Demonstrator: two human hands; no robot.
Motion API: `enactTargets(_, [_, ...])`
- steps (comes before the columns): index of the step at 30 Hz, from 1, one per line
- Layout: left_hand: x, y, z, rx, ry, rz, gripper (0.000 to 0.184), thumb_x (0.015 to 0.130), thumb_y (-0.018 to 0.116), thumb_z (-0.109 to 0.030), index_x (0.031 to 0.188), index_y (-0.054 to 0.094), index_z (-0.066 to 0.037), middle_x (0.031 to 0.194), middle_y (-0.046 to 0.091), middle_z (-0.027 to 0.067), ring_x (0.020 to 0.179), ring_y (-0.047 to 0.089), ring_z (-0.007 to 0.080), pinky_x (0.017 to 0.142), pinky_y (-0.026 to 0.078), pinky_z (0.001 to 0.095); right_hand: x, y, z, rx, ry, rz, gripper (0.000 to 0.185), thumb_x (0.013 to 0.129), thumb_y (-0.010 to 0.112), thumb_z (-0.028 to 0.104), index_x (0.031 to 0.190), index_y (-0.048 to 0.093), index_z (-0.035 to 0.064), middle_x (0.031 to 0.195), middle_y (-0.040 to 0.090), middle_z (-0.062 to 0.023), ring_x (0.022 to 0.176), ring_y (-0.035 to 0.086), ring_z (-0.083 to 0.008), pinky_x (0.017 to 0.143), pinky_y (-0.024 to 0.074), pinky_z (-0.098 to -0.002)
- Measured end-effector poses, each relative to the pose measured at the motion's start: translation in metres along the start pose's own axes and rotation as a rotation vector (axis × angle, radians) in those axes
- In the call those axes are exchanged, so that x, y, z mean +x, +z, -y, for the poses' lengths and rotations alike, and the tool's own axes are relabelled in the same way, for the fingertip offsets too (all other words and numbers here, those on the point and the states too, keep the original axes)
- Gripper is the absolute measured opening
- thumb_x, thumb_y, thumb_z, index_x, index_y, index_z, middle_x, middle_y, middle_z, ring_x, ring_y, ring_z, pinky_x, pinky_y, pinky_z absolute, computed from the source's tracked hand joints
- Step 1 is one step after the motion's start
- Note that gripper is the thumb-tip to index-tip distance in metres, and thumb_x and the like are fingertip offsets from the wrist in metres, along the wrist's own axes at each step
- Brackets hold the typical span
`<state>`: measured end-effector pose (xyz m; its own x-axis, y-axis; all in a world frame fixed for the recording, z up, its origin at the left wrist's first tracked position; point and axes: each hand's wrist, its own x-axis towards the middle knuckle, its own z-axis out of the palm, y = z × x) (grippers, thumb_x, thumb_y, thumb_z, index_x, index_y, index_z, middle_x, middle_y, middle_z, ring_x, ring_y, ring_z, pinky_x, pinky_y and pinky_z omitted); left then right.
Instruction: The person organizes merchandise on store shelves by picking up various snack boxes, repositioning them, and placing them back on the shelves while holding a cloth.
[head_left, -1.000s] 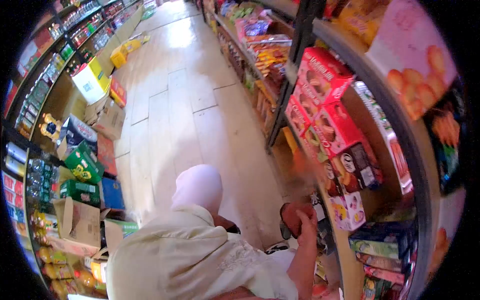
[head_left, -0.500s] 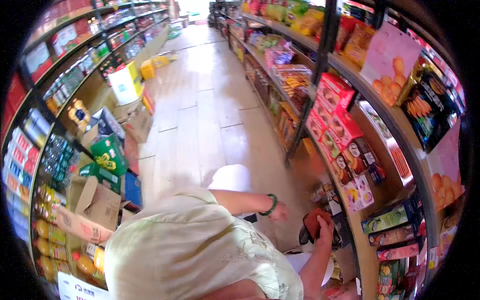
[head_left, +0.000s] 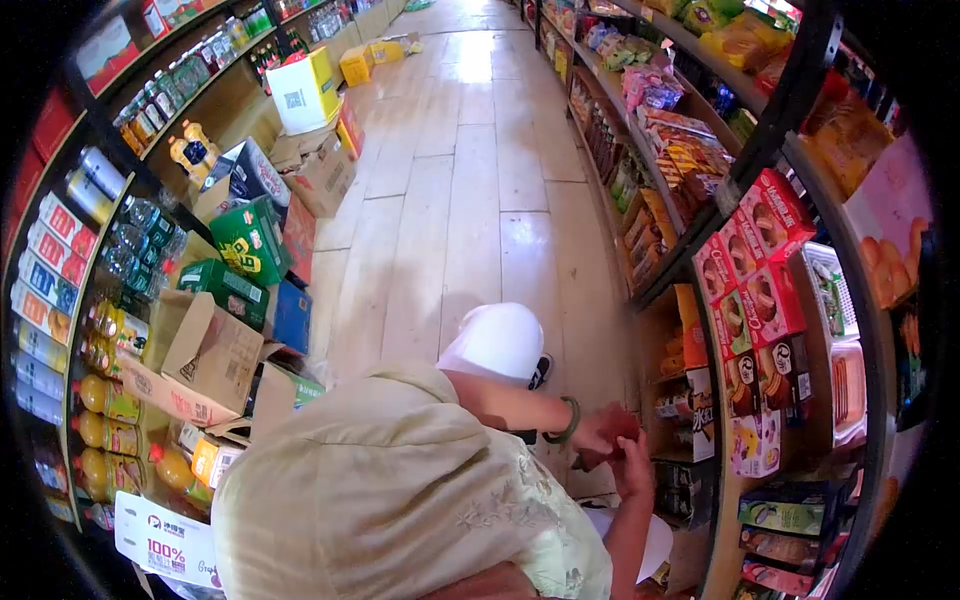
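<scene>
A soft, reddish cloth (head_left: 617, 421), its folds blurred, sits between the hands, just left of the racking in the picture. The right hand (head_left: 632, 470) pinches its lower edge; the left hand (head_left: 592, 433), above a smooth, round green bracelet (head_left: 568, 420), touches it, but whether its fingers grip I cannot tell. Nearby stand glossy, flat-faced red boxes (head_left: 757, 300) on a dark-framed shelf (head_left: 722, 490). Beyond lies the pale, smooth plank-patterned floor (head_left: 430, 215), with a creased, open-flapped cardboard carton (head_left: 212, 350) across the aisle.
</scene>
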<state>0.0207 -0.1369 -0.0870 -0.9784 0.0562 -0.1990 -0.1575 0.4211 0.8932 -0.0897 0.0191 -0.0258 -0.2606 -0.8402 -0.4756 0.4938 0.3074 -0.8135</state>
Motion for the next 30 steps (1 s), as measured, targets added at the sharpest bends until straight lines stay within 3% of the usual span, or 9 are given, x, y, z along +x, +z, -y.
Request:
enactTargets(4, [0.012,0.007,0.026,0.120,-0.389,0.031,0.060,0.087,0.040,-0.053,0.124,0.046,-0.006,0.108,0.058,0.0216,0.104,0.054,0.0326,0.090,0.041,0.0463,0.002,0.002,0.007,-0.040,0.009,-0.165,0.041,0.085,0.059,0.020,0.123,0.044,0.0156,0.118,0.050,-0.0053,0.104,0.051,-0.0207,0.079,0.0479,-0.0373])
enactTargets(10, [-0.038,-0.056,-0.076,0.100,-0.243,-0.105,0.053,0.089,0.042,-0.050,0.102,0.060,-0.002,0.102,0.059,0.0245,0.094,0.054,0.0402,0.084,0.043,0.0425,-0.003,-0.002,0.016,-0.256,-0.088,-0.279,0.045,0.082,0.063,0.021,0.122,0.047,0.0049,0.114,0.053,-0.0095,0.100,0.053,-0.0194,0.084,0.0446,-0.0341])
enactTargets(14, [-0.033,-0.064,-0.084,0.119,-0.261,-0.312,0.056,0.086,0.048,-0.052,0.089,0.063,0.001,0.091,0.062,0.0216,0.083,0.060,0.0306,0.074,0.046,0.0374,-0.024,0.003,0.035,-0.567,-0.081,-0.403,0.056,0.077,0.069,0.036,0.120,0.053,0.0033,0.117,0.053,-0.0132,0.108,0.051,-0.0261,0.094,0.0372,-0.0368])
enactTargets(18, [-0.021,-0.071,-0.101,0.059,-0.172,-0.338,0.055,0.086,0.051,-0.051,0.093,0.062,0.002,0.090,0.063,0.0181,0.083,0.060,0.0264,0.075,0.046,0.0357,-0.045,0.000,0.038,-0.494,-0.143,-0.426,0.051,0.076,0.069,0.037,0.113,0.058,0.0034,0.111,0.057,-0.0113,0.105,0.052,-0.0259,0.092,0.0377,-0.0362])
enactTargets(21, [-0.016,-0.071,-0.113,-0.263,-0.104,-0.320,0.049,0.089,0.051,-0.044,0.100,0.061,0.003,0.090,0.064,0.0113,0.085,0.058,0.0173,0.077,0.046,0.0319,-0.053,-0.009,0.029,-0.536,-0.239,-0.443,0.046,0.078,0.067,0.034,0.111,0.059,0.0034,0.109,0.057,-0.0083,0.103,0.052,-0.0221,0.091,0.0382,-0.0338])
enactTargets(23, [-0.013,-0.067,-0.108,-0.306,-0.087,-0.332,0.047,0.089,0.051,-0.042,0.100,0.061,0.003,0.090,0.064,0.0108,0.085,0.057,0.0161,0.077,0.046,0.0309,-0.066,0.004,0.037,-0.277,-0.373,-0.330,0.030,0.083,0.063,0.029,0.100,0.061,0.0040,0.099,0.058,-0.0034,0.093,0.054,-0.0161,0.085,0.0410,-0.0312])
enactTargets(26, [-0.004,-0.068,-0.082,-0.314,-0.083,-0.296,0.045,0.090,0.052,-0.040,0.102,0.060,0.002,0.092,0.063,0.0094,0.086,0.057,0.0155,0.078,0.046,0.0301,-0.077,-0.010,0.034,-0.045,-0.342,-0.189,0.016,0.086,0.059,0.023,0.088,0.059,0.0072,0.087,0.057,0.0015,0.083,0.053,-0.0102,0.077,0.0424,-0.0277])
enactTargets(27, [-0.003,-0.067,-0.078,-0.252,-0.097,-0.343,0.043,0.090,0.051,-0.039,0.106,0.058,0.000,0.096,0.062,0.0089,0.088,0.056,0.0157,0.078,0.046,0.0299,-0.088,0.014,0.050,0.034,-0.341,-0.310,0.011,0.086,0.058,0.020,0.082,0.056,0.0103,0.079,0.055,0.0040,0.077,0.052,-0.0085,0.073,0.0419,-0.0259])
enactTargets(30, [-0.011,-0.056,-0.101,-0.467,-0.333,-0.230,0.047,0.092,0.040,-0.044,0.124,0.047,-0.010,0.118,0.054,0.0078,0.103,0.054,0.0210,0.080,0.048,0.0377,-0.085,0.036,0.056,0.348,-0.301,-0.301,0.014,0.086,0.058,0.022,0.091,0.057,0.0094,0.083,0.057,0.0018,0.077,0.056,-0.0098,0.057,0.0439,-0.0239])
